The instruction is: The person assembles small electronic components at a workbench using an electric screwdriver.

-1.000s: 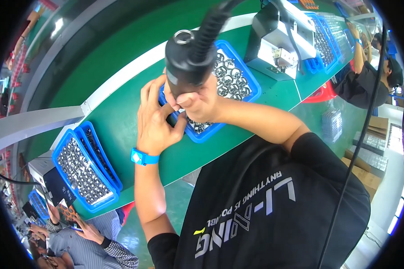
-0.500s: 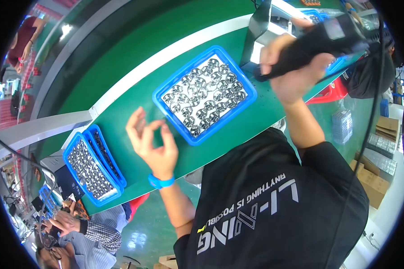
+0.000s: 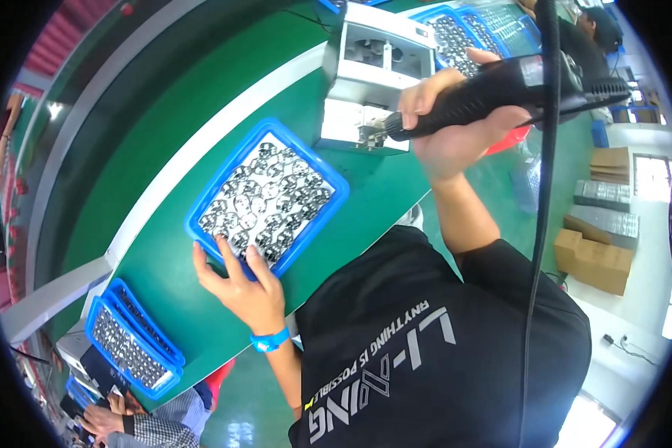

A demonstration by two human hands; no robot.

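Observation:
A black corded electric screwdriver [image 3: 493,91] is gripped in my right hand [image 3: 452,142], lying nearly level. Its tip end meets the small metal outlet at the front of a boxy screw feeder [image 3: 373,89]. On the green bench, a blue tray [image 3: 315,230] holds many round shiny metal parts [image 3: 257,198] on a white liner. My left hand [image 3: 248,297], with a blue wristband, reaches over the tray's near left corner with fingers spread. Its fingertips are by the nearest parts; whether they touch one I cannot tell.
Two blue trays [image 3: 131,347] of small metal parts overlap at the lower left, near a co-worker's hands [image 3: 104,422]. More filled trays [image 3: 455,37] stand beyond the feeder. A black cable [image 3: 541,224] hangs down on the right. Cardboard boxes [image 3: 593,261] sit on the floor.
The view has shifted, bringing the feeder fully into sight. My right hand has brought the screwdriver's tip to the feeder's outlet. My left hand has moved from beside the tray to over its corner.

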